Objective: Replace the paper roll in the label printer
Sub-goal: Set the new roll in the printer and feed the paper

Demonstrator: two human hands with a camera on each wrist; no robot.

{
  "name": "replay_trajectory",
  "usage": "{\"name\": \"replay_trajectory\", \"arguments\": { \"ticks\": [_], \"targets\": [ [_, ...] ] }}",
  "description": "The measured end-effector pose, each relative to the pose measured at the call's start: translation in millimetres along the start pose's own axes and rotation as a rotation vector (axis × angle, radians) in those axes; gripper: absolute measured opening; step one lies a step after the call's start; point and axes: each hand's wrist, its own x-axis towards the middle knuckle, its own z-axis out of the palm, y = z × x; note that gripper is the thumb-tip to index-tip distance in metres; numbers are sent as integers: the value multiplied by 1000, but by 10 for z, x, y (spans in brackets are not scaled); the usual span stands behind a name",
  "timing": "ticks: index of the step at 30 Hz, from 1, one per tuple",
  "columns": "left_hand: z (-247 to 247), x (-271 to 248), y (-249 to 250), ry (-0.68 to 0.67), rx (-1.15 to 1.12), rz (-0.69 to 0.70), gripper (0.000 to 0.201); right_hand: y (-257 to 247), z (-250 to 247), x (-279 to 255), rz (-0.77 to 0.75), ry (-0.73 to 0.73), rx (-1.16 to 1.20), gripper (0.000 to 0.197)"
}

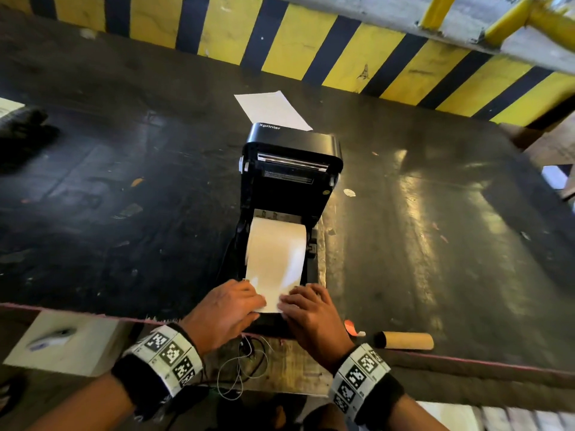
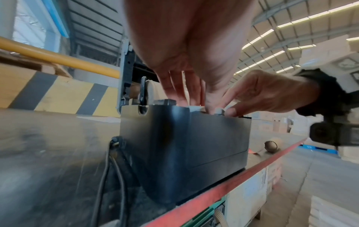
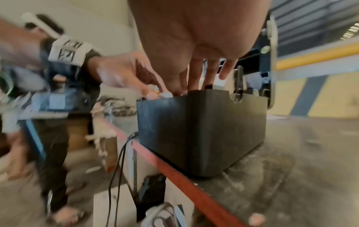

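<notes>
A black label printer point(image 1: 292, 178) stands on the dark table with its lid tipped up and back. A white paper roll point(image 1: 277, 244) sits in the bay, and its strip runs toward me over the front edge. My left hand point(image 1: 230, 306) and right hand point(image 1: 311, 309) meet at the strip's near end, each pinching a corner against the printer's front rim. In the left wrist view the left hand's fingers point(image 2: 180, 89) point down onto the printer body point(image 2: 194, 138), with the right hand point(image 2: 268, 93) beside them. The right wrist view shows the right hand's fingers point(image 3: 194, 76) on the rim, next to the left hand point(image 3: 120, 73).
An empty cardboard core point(image 1: 404, 340) lies on the table's near edge to the right, next to a red scrap point(image 1: 351, 327). A white sheet point(image 1: 273, 110) lies behind the printer. A black glove point(image 1: 25, 132) is far left. Cables point(image 1: 245, 362) hang below the printer. A yellow-black barrier point(image 1: 342, 54) borders the back.
</notes>
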Motion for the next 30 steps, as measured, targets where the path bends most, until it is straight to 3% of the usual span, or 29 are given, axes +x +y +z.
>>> {"name": "replay_trajectory", "arguments": {
  "ticks": [3,11,14,17,19,21,23,30],
  "targets": [
    [-4,-5,-18,-46,20,-4,23,-33,-25,24,-65,-74,-60,23],
    [14,-113,114,-85,-2,-46,38,-200,-174,-70,52,-114,-16,33],
    [38,-211,191,-53,10,-55,41,-277,-216,-119,54,-114,-15,28],
    [29,-314,319,-10,1,-81,27,-363,-224,-199,54,-95,-30,19],
    [3,-354,441,24,-25,-116,36,-400,-231,-272,58,-92,-56,13],
    [-11,-399,551,63,-29,-132,34,-443,-245,-322,66,-92,-71,15],
    [-26,-481,661,71,-20,-152,18,-531,-243,-378,78,-89,-51,16],
    [59,-794,929,57,-14,-229,26,-835,-236,-650,99,-134,-5,14]
  ]
}}
